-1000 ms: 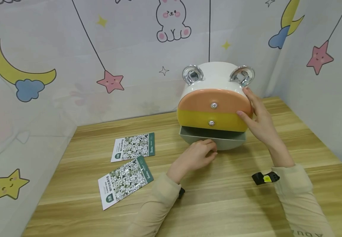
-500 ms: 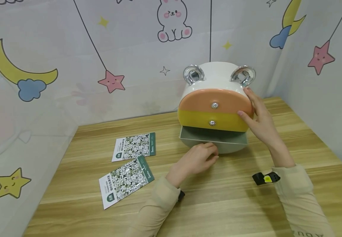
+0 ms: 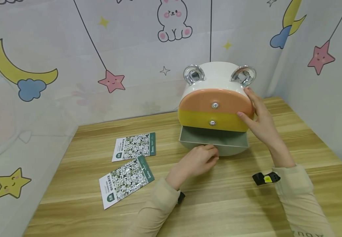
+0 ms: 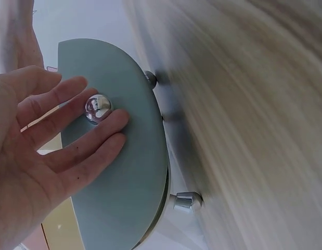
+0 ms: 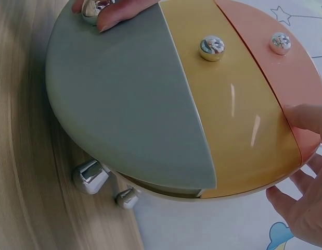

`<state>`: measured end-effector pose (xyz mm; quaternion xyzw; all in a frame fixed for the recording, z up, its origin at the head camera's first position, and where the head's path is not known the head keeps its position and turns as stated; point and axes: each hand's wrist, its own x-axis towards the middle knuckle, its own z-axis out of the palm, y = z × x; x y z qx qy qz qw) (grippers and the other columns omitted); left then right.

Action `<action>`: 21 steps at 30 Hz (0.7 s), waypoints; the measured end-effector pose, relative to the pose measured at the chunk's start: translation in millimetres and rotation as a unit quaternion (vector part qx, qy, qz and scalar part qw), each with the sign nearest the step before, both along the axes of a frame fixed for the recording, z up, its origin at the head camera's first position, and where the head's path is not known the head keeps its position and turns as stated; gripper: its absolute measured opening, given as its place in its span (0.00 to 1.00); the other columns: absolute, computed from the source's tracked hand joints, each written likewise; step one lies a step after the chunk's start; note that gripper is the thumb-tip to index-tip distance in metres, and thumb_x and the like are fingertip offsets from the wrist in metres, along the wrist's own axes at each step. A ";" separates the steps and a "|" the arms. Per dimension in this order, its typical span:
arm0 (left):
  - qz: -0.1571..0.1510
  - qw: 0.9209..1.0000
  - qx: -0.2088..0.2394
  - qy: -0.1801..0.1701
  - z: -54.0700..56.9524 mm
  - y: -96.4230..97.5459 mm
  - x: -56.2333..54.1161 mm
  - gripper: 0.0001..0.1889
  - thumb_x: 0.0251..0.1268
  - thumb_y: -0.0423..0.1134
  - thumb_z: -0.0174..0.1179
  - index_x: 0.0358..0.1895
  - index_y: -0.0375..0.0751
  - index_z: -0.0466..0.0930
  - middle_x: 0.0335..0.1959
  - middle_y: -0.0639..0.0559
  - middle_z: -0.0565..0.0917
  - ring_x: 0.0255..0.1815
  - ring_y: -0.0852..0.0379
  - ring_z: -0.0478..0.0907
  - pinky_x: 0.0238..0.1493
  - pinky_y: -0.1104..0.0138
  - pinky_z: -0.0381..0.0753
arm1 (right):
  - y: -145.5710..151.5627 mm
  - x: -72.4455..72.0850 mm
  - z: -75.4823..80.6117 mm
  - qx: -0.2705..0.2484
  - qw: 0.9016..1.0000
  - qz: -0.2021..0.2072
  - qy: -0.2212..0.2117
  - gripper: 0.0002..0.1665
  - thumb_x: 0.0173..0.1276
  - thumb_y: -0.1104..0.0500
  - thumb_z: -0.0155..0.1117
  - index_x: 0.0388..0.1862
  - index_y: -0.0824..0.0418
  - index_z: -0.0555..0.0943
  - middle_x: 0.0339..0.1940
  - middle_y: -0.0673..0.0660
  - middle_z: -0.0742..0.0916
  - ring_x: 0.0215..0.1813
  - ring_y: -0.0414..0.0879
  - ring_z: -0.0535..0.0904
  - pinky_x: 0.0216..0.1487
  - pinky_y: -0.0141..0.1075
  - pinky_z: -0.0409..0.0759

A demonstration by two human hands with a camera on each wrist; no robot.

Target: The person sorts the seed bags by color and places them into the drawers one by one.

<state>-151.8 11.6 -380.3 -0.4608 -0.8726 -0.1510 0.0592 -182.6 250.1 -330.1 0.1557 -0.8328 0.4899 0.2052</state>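
Observation:
A small rounded drawer cabinet (image 3: 218, 75), white on top with two chrome rings, stands at the back of the table. Its orange drawer (image 3: 200, 100) and yellow drawer (image 3: 194, 119) are closed. Below them the grey-green drawer (image 3: 233, 150) is pulled partly out, and its visible inside is bare. My left hand (image 3: 196, 161) is at that drawer's front, fingers around its round chrome knob (image 4: 98, 108). With my right hand (image 3: 262, 121) I hold the cabinet's right side, thumb on the front face and fingers along the side.
Two seed packets with white flower pictures lie to the left, a rear packet (image 3: 135, 146) and a front packet (image 3: 126, 181). The wood-grain table (image 3: 218, 204) meets a printed cloth wall behind. Short chrome feet (image 5: 90, 177) hold the cabinet up.
My left hand has drawn the grey-green drawer further out toward me, showing more of its inside. The right hand keeps its place on the cabinet; the packets have not moved.

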 end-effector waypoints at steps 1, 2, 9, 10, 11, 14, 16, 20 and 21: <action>-0.001 1.000 0.000 0.000 0.3 0.1 0.5 0.06 0.70 0.40 0.54 0.40 0.46 0.81 0.38 0.57 0.81 0.37 0.64 0.80 0.43 0.73 0.80 | 0.0 0.0 0.0 0.000 1.000 0.000 0.001 0.44 0.66 0.65 0.62 0.76 0.41 0.57 0.79 0.51 0.58 0.80 0.55 0.50 0.71 0.68 0.53; -0.001 1.000 -0.001 0.000 0.6 0.1 1.0 0.06 0.71 0.40 0.54 0.40 0.46 0.81 0.38 0.57 0.81 0.37 0.64 0.80 0.43 0.73 0.80 | 0.1 0.0 -0.1 0.001 1.000 0.000 0.002 0.44 0.66 0.65 0.62 0.76 0.41 0.57 0.79 0.51 0.58 0.80 0.55 0.50 0.71 0.68 0.53; -0.002 1.000 -0.013 -0.003 2.9 -0.2 5.0 0.07 0.71 0.40 0.54 0.40 0.47 0.81 0.38 0.57 0.82 0.36 0.64 0.80 0.41 0.74 0.80 | -0.3 0.5 0.5 0.003 1.000 -0.003 -0.003 0.44 0.67 0.64 0.62 0.76 0.40 0.57 0.80 0.50 0.57 0.80 0.56 0.50 0.71 0.68 0.53; -0.002 1.000 -0.015 -0.005 3.2 -0.3 5.5 0.07 0.71 0.41 0.54 0.41 0.47 0.81 0.38 0.57 0.82 0.36 0.64 0.80 0.40 0.75 0.79 | -0.3 0.6 0.8 0.003 1.000 -0.003 -0.004 0.44 0.67 0.64 0.62 0.76 0.40 0.57 0.80 0.50 0.57 0.80 0.56 0.50 0.71 0.68 0.53; -0.002 1.000 -0.018 -0.005 3.6 -0.4 6.3 0.07 0.71 0.41 0.54 0.41 0.47 0.81 0.39 0.57 0.82 0.36 0.64 0.80 0.40 0.75 0.79 | -0.3 0.7 1.0 0.003 1.000 -0.002 -0.005 0.44 0.67 0.64 0.62 0.76 0.40 0.56 0.80 0.50 0.57 0.80 0.56 0.50 0.71 0.68 0.53; -0.002 1.000 -0.025 -0.006 4.1 -0.7 8.1 0.07 0.71 0.41 0.54 0.42 0.47 0.81 0.39 0.57 0.82 0.36 0.65 0.80 0.39 0.75 0.79 | -0.2 0.9 1.4 0.005 1.000 0.000 -0.007 0.44 0.67 0.64 0.62 0.76 0.40 0.56 0.80 0.50 0.57 0.80 0.56 0.49 0.71 0.68 0.52; -0.002 1.000 -0.027 -0.006 4.3 -0.8 9.1 0.08 0.71 0.42 0.54 0.42 0.47 0.81 0.39 0.57 0.81 0.35 0.65 0.80 0.38 0.75 0.79 | -0.1 0.8 1.5 0.007 1.000 0.000 -0.008 0.45 0.66 0.65 0.62 0.76 0.39 0.56 0.80 0.50 0.56 0.80 0.56 0.49 0.72 0.68 0.52; -0.003 1.000 -0.030 -0.006 4.8 -1.1 11.5 0.08 0.71 0.42 0.53 0.43 0.47 0.82 0.39 0.58 0.81 0.36 0.65 0.79 0.39 0.75 0.79 | 0.2 0.5 1.2 0.011 1.000 -0.002 -0.007 0.46 0.65 0.66 0.63 0.76 0.39 0.56 0.80 0.50 0.56 0.80 0.57 0.49 0.71 0.68 0.53; -0.003 1.000 -0.030 -0.007 5.0 -1.2 12.2 0.08 0.71 0.42 0.53 0.43 0.47 0.82 0.39 0.58 0.81 0.35 0.65 0.79 0.39 0.76 0.79 | 0.3 0.4 1.0 0.011 1.000 -0.003 -0.006 0.47 0.65 0.66 0.63 0.76 0.39 0.56 0.80 0.50 0.56 0.80 0.57 0.49 0.71 0.68 0.53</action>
